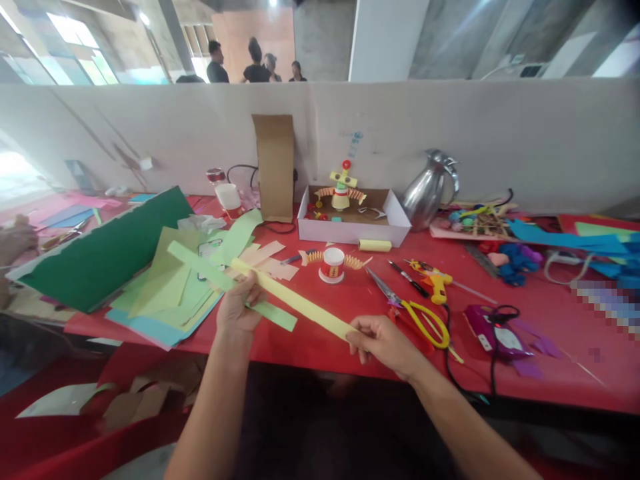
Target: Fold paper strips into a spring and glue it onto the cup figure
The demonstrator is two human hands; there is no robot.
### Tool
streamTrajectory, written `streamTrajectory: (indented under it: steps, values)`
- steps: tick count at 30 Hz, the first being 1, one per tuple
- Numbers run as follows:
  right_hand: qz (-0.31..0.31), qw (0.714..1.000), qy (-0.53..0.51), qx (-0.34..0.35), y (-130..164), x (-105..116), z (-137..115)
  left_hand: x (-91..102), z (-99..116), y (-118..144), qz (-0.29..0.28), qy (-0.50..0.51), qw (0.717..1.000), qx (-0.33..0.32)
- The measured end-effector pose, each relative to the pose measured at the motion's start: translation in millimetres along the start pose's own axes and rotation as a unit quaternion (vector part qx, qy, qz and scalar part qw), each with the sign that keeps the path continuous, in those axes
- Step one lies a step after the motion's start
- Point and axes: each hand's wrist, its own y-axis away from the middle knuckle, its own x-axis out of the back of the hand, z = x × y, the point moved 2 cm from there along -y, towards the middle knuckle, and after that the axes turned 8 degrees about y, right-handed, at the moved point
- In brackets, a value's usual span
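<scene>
My left hand (243, 303) is closed on two paper strips. One is a yellow paper strip (300, 303), the other a green paper strip (273, 315) that crosses under it. The yellow strip stretches slantwise down to my right hand (375, 338), whose thumb and fingers pinch its near end. Just beyond the strips, a paper cup (333, 265) with folded-paper arms stands on the red table (310, 343). Left of my left hand lies a pile of green, yellow and blue paper sheets (165, 293). Scissors with yellow handles (425, 323) lie beyond my right hand.
A white box (355, 232) at the back holds a paper figure (343, 193). Beside it stands a steel jug (430, 190). A yellow glue gun (440, 287), a black pen (407, 278) and a purple box (497, 333) lie to the right. A green board (110, 250) stands at left.
</scene>
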Motion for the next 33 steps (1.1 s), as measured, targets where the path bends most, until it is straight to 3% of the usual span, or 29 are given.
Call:
streamTrajectory:
  steps: [5,8,11,14,16,18,23,26,33]
  values:
    - [-0.012,1.000,-0.003,-0.004,6,0,-1,8.5,31,-9,0.008,-0.003,0.999,-0.038]
    - [0.004,1.000,-0.007,0.011,7,3,-2,7.7,30,-7,-0.011,-0.016,0.998,-0.058]
    - [0.036,0.998,-0.027,0.035,0,1,-6,-0.2,-1,12,-0.057,-0.035,0.995,-0.077]
    - [0.054,0.996,-0.043,0.056,-12,-9,-14,-7.7,-50,41,-0.087,-0.105,0.991,-0.017]
    - [0.053,0.995,-0.048,0.067,-19,-17,-19,-9.5,-75,54,-0.068,-0.134,0.988,0.018]
    - [0.045,0.995,-0.051,0.068,-22,-23,-19,-10.4,-82,55,-0.039,-0.121,0.992,0.024]
    - [0.023,0.998,-0.041,0.040,-9,-19,0,-12.1,-42,19,0.016,-0.061,0.998,-0.018]
    - [0.019,0.999,-0.034,0.026,3,-13,12,-11.7,-19,0,0.024,-0.060,0.998,-0.006]
    - [0.021,0.999,-0.009,0.024,17,-9,13,-2.4,-10,-6,0.048,-0.043,0.998,0.024]
